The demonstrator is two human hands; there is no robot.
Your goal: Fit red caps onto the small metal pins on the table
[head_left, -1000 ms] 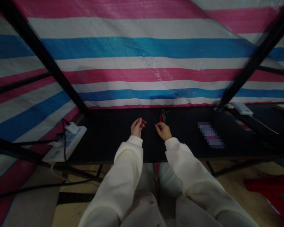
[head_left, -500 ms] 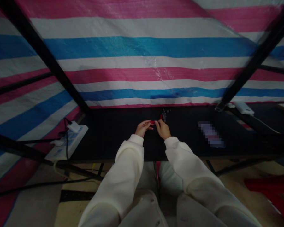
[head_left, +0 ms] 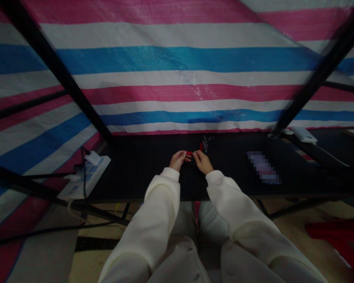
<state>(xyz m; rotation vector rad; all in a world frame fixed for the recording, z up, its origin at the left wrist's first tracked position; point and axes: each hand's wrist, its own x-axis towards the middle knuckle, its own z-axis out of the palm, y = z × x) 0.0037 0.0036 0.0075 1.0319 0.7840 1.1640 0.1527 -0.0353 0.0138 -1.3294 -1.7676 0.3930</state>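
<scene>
Small red piece [head_left: 189, 153] is held by the left hand [head_left: 177, 160] over the table [head_left: 135, 169], right hand [head_left: 204, 161] pinched narrow at its other end, contents unclear; both ends are best kept aligned, lightly pressed.

Counted at the bench [head_left: 135, 169]: hands, two, one left hand [head_left: 177, 159] and one right hand [head_left: 203, 161]. Small red pieces [head_left: 189, 153], two, one at the fingers, one toward the far edge. Dark bits [head_left: 205, 144] near that edge: several, too small to count. Phone [head_left: 264, 168], one, right part. Power strip [head_left: 90, 179], one, left edge. White plugs [head_left: 93, 157] in it, two visible.
</scene>
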